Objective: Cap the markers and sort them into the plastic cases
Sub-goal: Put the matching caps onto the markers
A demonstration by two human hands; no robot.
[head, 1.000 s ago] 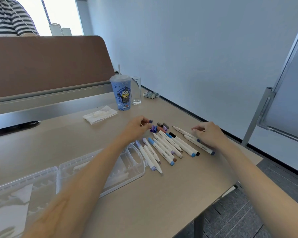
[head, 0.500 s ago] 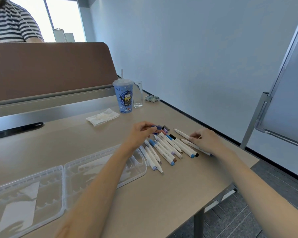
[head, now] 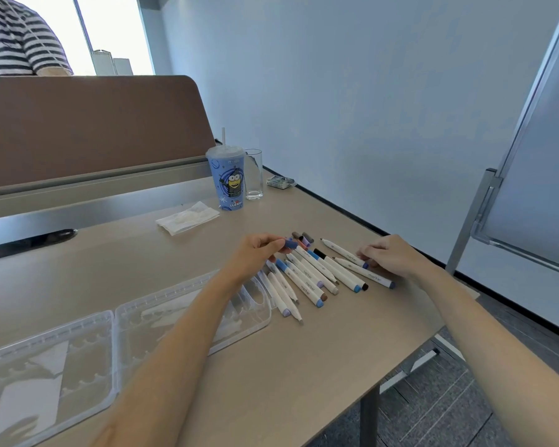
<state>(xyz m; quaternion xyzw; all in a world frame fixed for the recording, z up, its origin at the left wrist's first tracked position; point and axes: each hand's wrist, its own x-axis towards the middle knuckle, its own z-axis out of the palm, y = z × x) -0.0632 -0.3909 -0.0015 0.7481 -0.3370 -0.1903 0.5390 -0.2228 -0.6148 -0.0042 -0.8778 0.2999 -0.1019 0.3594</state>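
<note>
Several white markers (head: pixel 313 279) lie side by side on the tan table, some capped in blue, brown or purple, some uncapped. Loose caps (head: pixel 304 239) sit just behind them. My left hand (head: pixel 255 253) pinches a dark blue cap (head: pixel 290 244) above the markers' far ends. My right hand (head: pixel 391 256) rests on the near end of an uncapped marker (head: pixel 344 252) at the right of the row, fingers closed on it. An open clear plastic case (head: pixel 255 301) lies left of the markers, partly under my left forearm. A second clear case (head: pixel 46 359) lies further left.
A blue cartoon cup (head: pixel 229 180) with a straw and a drinking glass (head: pixel 254 174) stand behind the markers. A white napkin (head: pixel 188 217) lies left of the cup. The table's right edge (head: pixel 433 327) is close to my right arm. A person in a striped shirt (head: pixel 17 40) sits beyond the brown divider.
My left hand has lifted the dark blue cap from the loose pile. My right hand shifted slightly along the rightmost markers. The camera tilted a little.
</note>
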